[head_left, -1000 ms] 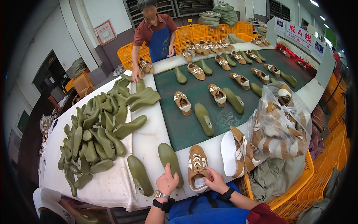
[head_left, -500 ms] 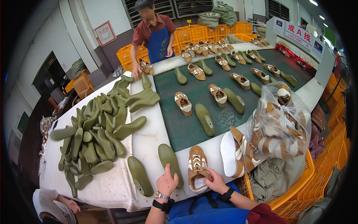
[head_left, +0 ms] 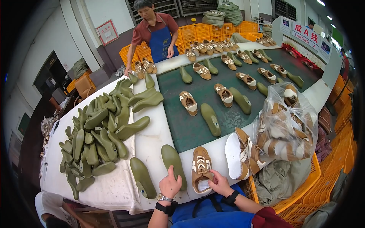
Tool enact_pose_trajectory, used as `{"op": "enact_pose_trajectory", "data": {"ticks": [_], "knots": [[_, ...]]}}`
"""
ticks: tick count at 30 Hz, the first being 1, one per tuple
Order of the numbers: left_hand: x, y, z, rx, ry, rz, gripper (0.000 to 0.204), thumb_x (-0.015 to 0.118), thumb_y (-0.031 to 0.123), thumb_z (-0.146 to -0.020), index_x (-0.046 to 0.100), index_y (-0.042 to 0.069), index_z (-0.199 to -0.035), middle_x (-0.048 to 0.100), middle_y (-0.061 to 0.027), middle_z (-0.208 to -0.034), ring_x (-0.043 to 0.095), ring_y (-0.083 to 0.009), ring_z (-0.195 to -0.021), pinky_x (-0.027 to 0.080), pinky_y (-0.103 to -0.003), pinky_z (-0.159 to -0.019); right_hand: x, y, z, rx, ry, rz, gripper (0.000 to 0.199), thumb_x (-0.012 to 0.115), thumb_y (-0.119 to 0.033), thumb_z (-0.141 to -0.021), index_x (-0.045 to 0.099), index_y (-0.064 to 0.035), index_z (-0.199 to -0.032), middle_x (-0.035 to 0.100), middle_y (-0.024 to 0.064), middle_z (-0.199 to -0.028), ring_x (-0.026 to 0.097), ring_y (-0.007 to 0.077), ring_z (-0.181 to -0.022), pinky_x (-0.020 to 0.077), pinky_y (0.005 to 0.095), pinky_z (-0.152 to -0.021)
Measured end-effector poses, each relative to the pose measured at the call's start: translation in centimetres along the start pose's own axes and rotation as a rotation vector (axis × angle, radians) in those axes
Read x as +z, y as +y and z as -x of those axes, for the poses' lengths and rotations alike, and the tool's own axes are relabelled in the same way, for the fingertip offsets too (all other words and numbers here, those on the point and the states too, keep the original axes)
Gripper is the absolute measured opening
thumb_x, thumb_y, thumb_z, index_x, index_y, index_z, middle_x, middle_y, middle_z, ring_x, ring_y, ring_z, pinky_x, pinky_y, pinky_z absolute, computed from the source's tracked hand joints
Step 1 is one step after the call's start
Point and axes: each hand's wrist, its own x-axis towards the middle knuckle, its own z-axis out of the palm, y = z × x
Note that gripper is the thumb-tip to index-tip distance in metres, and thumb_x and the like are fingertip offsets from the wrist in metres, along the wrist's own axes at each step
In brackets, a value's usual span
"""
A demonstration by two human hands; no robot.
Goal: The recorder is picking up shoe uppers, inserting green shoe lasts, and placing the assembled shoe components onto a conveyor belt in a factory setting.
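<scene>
Shoes [head_left: 188, 103] perhaps farther along green belt [head_left: 186, 133]

Orange crates [head_left: 247, 28] with green sacks [head_left: 230, 13] on top, a red-framed wall sign [head_left: 107, 33], a brown chair [head_left: 84, 88].

A dark slatted window [head_left: 197, 7] broke the white wall [head_left: 108, 11] at top; ceiling lights [head_left: 320, 2] glowed at upper right.
</scene>
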Motion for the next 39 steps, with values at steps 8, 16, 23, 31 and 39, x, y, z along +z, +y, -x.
{"op": "enact_pose_trajectory", "data": {"ticks": [8, 16, 23, 31, 39], "knots": [[0.2, -0.2, 0.1, -0.005, -0.002, 0.012, 0.052, 0.057, 0.026, -0.08, 0.044, 0.006, -0.126, 0.062, -0.0156, -0.06, 0.06, -0.0348, -0.053, 0.047, -0.045, -0.05, -0.1, -0.1, 0.1, -0.006, -0.021, 0.003, 0.05, 0.066, -0.012, -0.079, 0.048, -0.0028, -0.124, 0.048, 0.0026, -0.063, 0.047, 0.0096, -0.053, 0.0409, 0.0245, -0.051], [0.7, -0.1, -2.1, 0.049, -0.054, -0.003, 0.051, 0.055, 0.027, -0.082, 0.042, 0.006, -0.127, 0.062, -0.0173, -0.062, 0.061, -0.0364, -0.056, 0.048, -0.047, -0.052, 0.0, -0.2, 0.0, -0.014, 0.016, -0.02, 0.049, 0.066, -0.018, -0.078, 0.051, -0.0055, -0.123, 0.05, 0.0048, -0.059, 0.051, 0.0161, -0.051, 0.0433, 0.0297, -0.051], [3.7, 0.4, -15.7, 0.046, -0.21, -0.131, 0.049, 0.05, 0.032, -0.086, 0.04, 0.01, -0.128, 0.065, -0.0221, -0.079, 0.063, -0.0413, -0.074, 0.051, -0.05, -0.067, -0.5, 0.3, -0.2, -0.009, 0.004, -0.075, 0.048, 0.066, -0.018, -0.078, 0.051, -0.0055, -0.122, 0.05, 0.005, -0.06, 0.051, 0.0168, -0.051, 0.0429, 0.0301, -0.051], [8.9, 1.1, -24.0, -0.184, -0.318, -0.206, 0.053, 0.05, 0.034, -0.086, 0.04, 0.008, -0.131, 0.064, -0.0235, -0.103, 0.061, -0.0391, -0.096, 0.048, -0.047, -0.085, -0.7, 0.3, 0.4, 0.019, -0.04, -0.089, 0.048, 0.066, -0.019, -0.079, 0.051, -0.0052, -0.122, 0.051, 0.0053, -0.06, 0.052, 0.0175, -0.051, 0.0437, 0.0307, -0.051], [8.6, 0.1, -25.2, -0.178, -0.297, -0.161, 0.062, 0.055, 0.035, -0.085, 0.034, 0.012, -0.139, 0.062, -0.0235, -0.108, 0.06, -0.0382, -0.1, 0.048, -0.046, -0.087, -0.2, 0.6, 0.2, -0.011, -0.015, -0.072, 0.047, 0.065, -0.022, -0.079, 0.052, -0.0078, -0.122, 0.053, 0.0065, -0.06, 0.056, 0.0215, -0.052, 0.0453, 0.033, -0.051]]}}
